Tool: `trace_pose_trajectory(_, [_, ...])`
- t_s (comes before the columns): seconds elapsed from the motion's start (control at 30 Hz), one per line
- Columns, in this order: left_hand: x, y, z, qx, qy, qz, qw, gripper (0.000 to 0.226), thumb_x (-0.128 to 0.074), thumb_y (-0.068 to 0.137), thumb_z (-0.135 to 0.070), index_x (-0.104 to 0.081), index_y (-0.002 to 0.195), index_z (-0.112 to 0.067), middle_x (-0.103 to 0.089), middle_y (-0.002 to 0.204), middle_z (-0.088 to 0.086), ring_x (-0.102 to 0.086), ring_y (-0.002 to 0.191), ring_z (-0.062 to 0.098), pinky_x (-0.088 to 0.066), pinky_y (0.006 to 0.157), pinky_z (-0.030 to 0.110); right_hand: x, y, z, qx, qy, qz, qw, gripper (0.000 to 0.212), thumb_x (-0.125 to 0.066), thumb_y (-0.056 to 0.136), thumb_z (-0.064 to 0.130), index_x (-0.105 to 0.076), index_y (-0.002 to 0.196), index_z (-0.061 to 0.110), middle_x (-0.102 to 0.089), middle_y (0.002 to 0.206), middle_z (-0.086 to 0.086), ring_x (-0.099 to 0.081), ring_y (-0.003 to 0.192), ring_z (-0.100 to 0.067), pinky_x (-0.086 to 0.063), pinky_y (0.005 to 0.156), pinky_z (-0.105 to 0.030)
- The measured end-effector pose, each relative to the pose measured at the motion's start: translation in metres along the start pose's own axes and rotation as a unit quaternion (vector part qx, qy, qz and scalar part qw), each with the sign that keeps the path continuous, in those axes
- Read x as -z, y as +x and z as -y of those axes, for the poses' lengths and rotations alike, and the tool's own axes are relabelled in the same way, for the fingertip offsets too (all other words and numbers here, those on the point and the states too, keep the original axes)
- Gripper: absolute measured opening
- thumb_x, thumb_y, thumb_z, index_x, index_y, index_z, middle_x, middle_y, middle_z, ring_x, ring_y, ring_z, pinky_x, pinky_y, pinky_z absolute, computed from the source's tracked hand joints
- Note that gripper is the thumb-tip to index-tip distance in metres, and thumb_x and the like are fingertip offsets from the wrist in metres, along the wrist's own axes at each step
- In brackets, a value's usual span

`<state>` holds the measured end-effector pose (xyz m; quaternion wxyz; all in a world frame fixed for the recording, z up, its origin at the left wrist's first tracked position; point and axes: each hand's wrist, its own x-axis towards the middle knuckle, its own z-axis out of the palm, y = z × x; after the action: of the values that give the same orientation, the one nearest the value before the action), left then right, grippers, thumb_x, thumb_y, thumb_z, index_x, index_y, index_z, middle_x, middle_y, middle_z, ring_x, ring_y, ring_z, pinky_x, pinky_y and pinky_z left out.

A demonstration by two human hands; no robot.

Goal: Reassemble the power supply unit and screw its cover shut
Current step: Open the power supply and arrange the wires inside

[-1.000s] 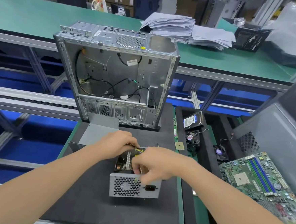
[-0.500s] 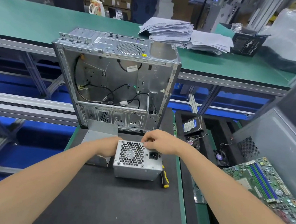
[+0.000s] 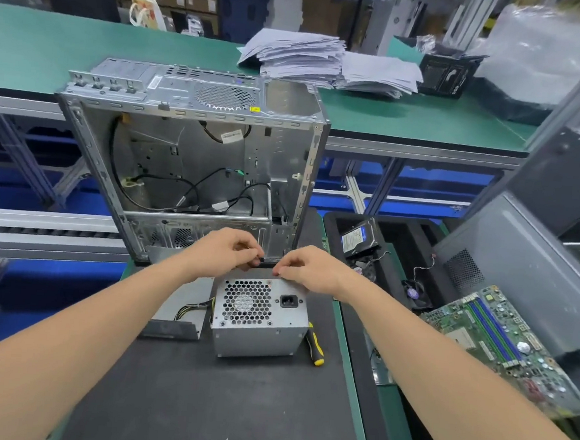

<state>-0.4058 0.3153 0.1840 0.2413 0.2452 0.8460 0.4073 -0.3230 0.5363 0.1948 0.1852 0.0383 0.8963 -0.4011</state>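
Observation:
The power supply unit (image 3: 259, 320) stands on the black mat (image 3: 200, 402), its fan grille and power socket facing me. Its grey cover plate (image 3: 176, 309) lies just left of it, with yellow and black cables (image 3: 195, 308) resting on the plate. My left hand (image 3: 224, 253) and my right hand (image 3: 309, 269) hover over the unit's far top edge, fingers pinched close together. Anything held between the fingertips is too small to make out. A yellow and black screwdriver (image 3: 315, 345) lies against the unit's right side.
An open, empty computer case (image 3: 196, 165) stands upright right behind the unit. On the right, a black foam tray (image 3: 414, 242) holds a hard drive (image 3: 357, 236) and small fans. A motherboard (image 3: 499, 344) leans further right. Paper stacks (image 3: 323, 62) lie on the green bench behind.
The unit went from lying open to standing closed on the mat with its grille towards me. Both hands left its sides and came together above its far edge.

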Motion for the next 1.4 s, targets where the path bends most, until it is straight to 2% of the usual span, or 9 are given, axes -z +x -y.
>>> trace_pose_trajectory(0.13, [-0.029,0.009,-0.051,-0.084,0.139,-0.024,0.986,0.015,-0.059,0.099,-0.036,-0.071,0.095,-0.045,-0.069,0.084,-0.031,-0.059,0.082,-0.017,-0.04,0.068,0.014,0.023,-0.016,-0.037,-0.031,0.045,-0.046,0.997,0.016,-0.061,0.104,0.027,-0.076,0.102,0.022,-0.078,0.097,-0.002,-0.073,0.076,-0.016,-0.061,0.072,-0.032])
trace_pose_trajectory(0.33, [-0.104,0.028,-0.098,-0.123,0.198,0.006,0.972,0.015,-0.057,0.098,-0.026,-0.071,0.102,-0.031,-0.07,0.091,-0.015,-0.063,0.086,0.006,-0.055,0.08,0.032,0.072,-0.043,-0.123,-0.115,0.091,-0.111,0.983,0.016,-0.063,0.104,0.024,-0.073,0.104,0.012,-0.074,0.086,-0.006,-0.069,0.067,-0.018,-0.053,0.058,-0.029])
trace_pose_trajectory(0.47, [-0.165,0.046,-0.112,-0.107,0.214,0.016,0.971,0.02,-0.054,0.098,-0.015,-0.07,0.107,-0.023,-0.066,0.094,-0.008,-0.061,0.089,0.017,-0.049,0.078,0.031,0.086,-0.053,-0.175,-0.149,0.074,-0.112,0.98,0.013,-0.065,0.102,0.019,-0.073,0.095,0.01,-0.074,0.083,-0.009,-0.066,0.063,-0.019,-0.056,0.056,-0.028])
trace_pose_trajectory(0.67, [-0.239,0.073,-0.1,-0.036,0.287,0.065,0.955,0.024,-0.052,0.099,-0.006,-0.062,0.117,-0.019,-0.058,0.123,0.006,-0.06,0.109,0.026,-0.052,0.095,0.043,0.081,-0.051,-0.225,-0.126,-0.069,-0.04,0.989,0.014,-0.06,0.099,0.01,-0.073,0.098,0.017,-0.079,0.092,-0.008,-0.078,0.079,-0.026,-0.065,0.079,-0.034])
trace_pose_trajectory(0.87, [-0.257,0.076,-0.053,0.03,0.38,0.0,0.925,0.01,-0.055,0.102,-0.014,-0.053,0.111,-0.013,-0.049,0.118,0.009,-0.054,0.104,0.03,-0.048,0.08,0.041,0.069,-0.037,-0.247,-0.08,-0.186,0.01,0.979,0.027,-0.059,0.095,0.003,-0.079,0.109,0.016,-0.077,0.112,-0.005,-0.072,0.1,-0.021,-0.055,0.092,-0.025])
trace_pose_trajectory(1.0, [-0.259,0.08,-0.039,0.036,0.348,-0.005,0.937,0.016,-0.058,0.1,-0.01,-0.052,0.113,-0.016,-0.046,0.119,0.006,-0.048,0.104,0.029,-0.04,0.081,0.037,0.055,-0.022,-0.247,-0.071,-0.225,0.043,0.971,0.03,-0.056,0.096,0.0,-0.078,0.111,0.013,-0.075,0.116,-0.007,-0.071,0.103,-0.025,-0.057,0.095,-0.03])
trace_pose_trajectory(1.13, [-0.251,0.082,-0.032,0.044,0.266,0.004,0.963,0.015,-0.065,0.098,-0.014,-0.056,0.111,-0.017,-0.046,0.118,0.003,-0.046,0.112,0.028,-0.043,0.098,0.044,0.037,-0.008,-0.242,-0.082,-0.285,0.099,0.95,0.023,-0.06,0.095,0.0,-0.076,0.11,0.008,-0.074,0.111,-0.009,-0.072,0.101,-0.027,-0.058,0.089,-0.029])
trace_pose_trajectory(1.23, [-0.253,0.082,-0.029,0.044,0.253,-0.009,0.966,0.015,-0.063,0.099,-0.013,-0.056,0.109,-0.019,-0.044,0.116,0.001,-0.044,0.112,0.026,-0.042,0.099,0.044,0.027,-0.002,-0.238,-0.103,-0.346,0.13,0.924,0.014,-0.056,0.096,-0.002,-0.064,0.086,0.005,-0.063,0.089,-0.007,-0.066,0.09,-0.025,-0.055,0.084,-0.03])
trace_pose_trajectory(1.4, [-0.256,0.082,-0.026,0.036,0.251,-0.025,0.967,0.018,-0.063,0.098,-0.011,-0.056,0.111,-0.021,-0.044,0.116,-0.001,-0.044,0.11,0.024,-0.039,0.097,0.04,0.016,0.0,-0.241,-0.109,-0.385,0.116,0.909,0.012,-0.057,0.093,-0.011,-0.062,0.094,0.0,-0.052,0.097,-0.014,-0.07,0.104,-0.035,-0.048,0.073,-0.032])
